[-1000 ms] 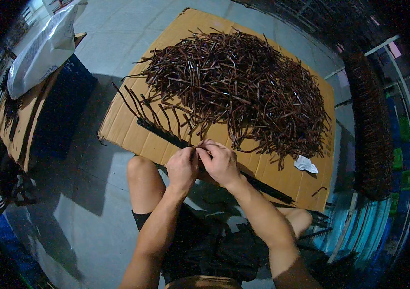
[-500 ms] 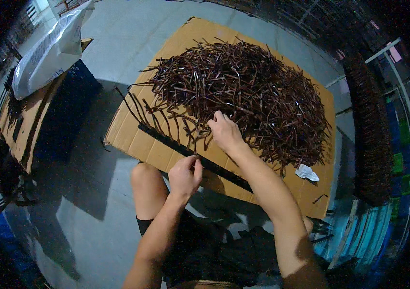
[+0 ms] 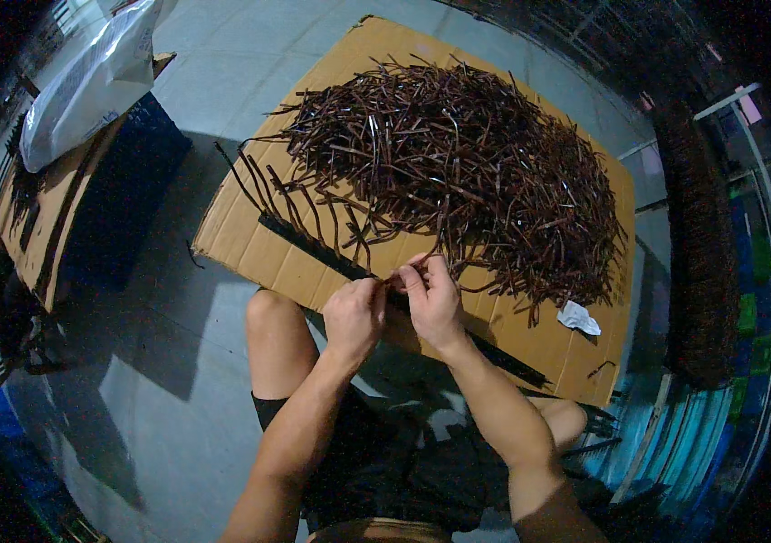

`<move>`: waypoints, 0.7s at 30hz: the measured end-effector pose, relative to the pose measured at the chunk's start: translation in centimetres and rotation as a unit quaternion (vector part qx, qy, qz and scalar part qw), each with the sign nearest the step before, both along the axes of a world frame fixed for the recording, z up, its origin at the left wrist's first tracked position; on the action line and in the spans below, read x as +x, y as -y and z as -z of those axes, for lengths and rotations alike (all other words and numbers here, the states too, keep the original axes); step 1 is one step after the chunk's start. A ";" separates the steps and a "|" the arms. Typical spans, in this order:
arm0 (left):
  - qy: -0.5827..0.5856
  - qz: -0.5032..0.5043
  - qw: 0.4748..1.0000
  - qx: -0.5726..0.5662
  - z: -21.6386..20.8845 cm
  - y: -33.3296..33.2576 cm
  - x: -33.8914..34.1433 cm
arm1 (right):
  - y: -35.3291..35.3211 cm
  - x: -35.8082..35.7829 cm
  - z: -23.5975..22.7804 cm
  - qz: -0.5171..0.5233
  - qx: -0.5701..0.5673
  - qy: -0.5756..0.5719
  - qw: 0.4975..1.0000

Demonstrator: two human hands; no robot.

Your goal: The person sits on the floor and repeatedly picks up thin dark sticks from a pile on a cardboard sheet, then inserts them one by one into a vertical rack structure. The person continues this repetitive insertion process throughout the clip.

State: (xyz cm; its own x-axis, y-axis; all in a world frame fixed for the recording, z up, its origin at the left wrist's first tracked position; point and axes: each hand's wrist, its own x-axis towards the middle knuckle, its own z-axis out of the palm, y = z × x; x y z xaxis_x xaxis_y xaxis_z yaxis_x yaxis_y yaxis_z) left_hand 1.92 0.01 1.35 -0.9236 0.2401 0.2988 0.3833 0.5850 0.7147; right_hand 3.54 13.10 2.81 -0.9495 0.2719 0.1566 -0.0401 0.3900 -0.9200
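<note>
A long, narrow black bar (image 3: pixel 308 246) lies slantwise along the near edge of a cardboard sheet (image 3: pixel 249 213). Thin brown strips (image 3: pixel 329 213) stand out in a row from its left part. My left hand (image 3: pixel 355 319) is closed in a pinch at the bar's middle; its fingertips hide what lies between them. Right beside it, almost touching, my right hand (image 3: pixel 435 303) pinches a brown strip, which shows only partly above the fingers. Beyond both hands a big heap of loose brown strips (image 3: pixel 458 154) covers much of the cardboard.
A crumpled white paper (image 3: pixel 578 318) lies at the heap's near right. On the left stands a dark blue box (image 3: pixel 132 163) with cardboard and a white plastic bag (image 3: pixel 91 86) on top. At the right a tall dark bristly stack (image 3: pixel 700 244) stands by a metal frame (image 3: pixel 770 208).
My right hand has come from the heap's edge toward me, down to the bar beside my left hand, bringing a brown strip. My left hand has shifted slightly right and up.
</note>
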 end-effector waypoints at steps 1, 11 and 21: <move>0.000 0.000 1.000 0.003 -0.1 0.0 0.0 | 0.1 0.1 0.0 -0.002 -0.007 -0.005 1.000; 0.015 -0.047 0.998 -0.030 0.3 0.5 0.0 | -2.2 -2.6 -2.5 -0.232 0.066 0.131 0.962; 0.044 -0.038 0.997 0.042 0.6 1.0 -0.4 | 0.1 -10.4 1.0 -0.077 0.264 0.127 0.953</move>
